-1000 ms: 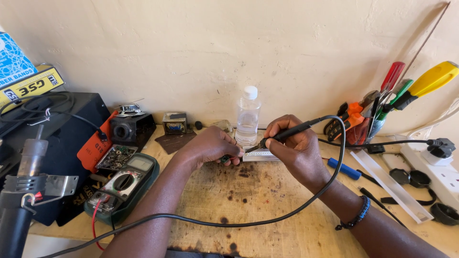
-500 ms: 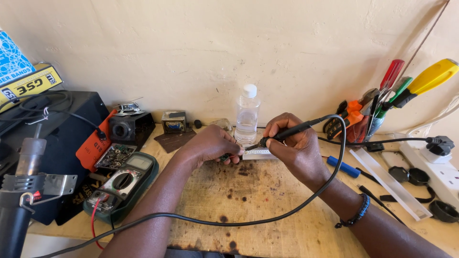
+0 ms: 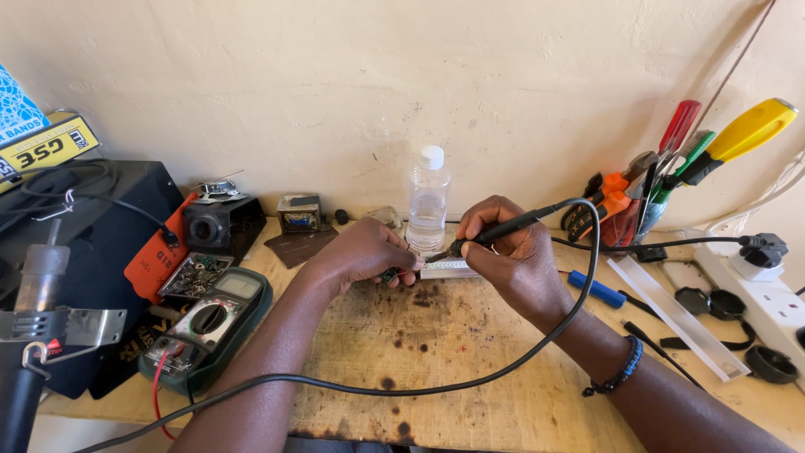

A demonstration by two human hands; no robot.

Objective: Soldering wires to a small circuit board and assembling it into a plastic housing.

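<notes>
Workpiece: a small dark component pinched at the far middle of the wooden desk, touching the near end of a pale strip board that lies flat just in front of a clear water bottle.
Left hand: the left hand has its grip closed narrow on the component, fingertips pressing it down beside the board.
Right hand: the right hand holds a black soldering iron pen-fashion, grip closed round the handle, tip angled down to the left and resting at the board's left end.
Step in hand: by the look of it, a joint is being soldered where component meets board.
Next move: it would seem to call for a steady tip and an unmoved pinch until the solder sets.
Cable: the iron's black cord loops across the near desk.
Left of scene: a green multimeter with red lead.
Right of scene: screwdrivers in a holder, a white power strip.
</notes>
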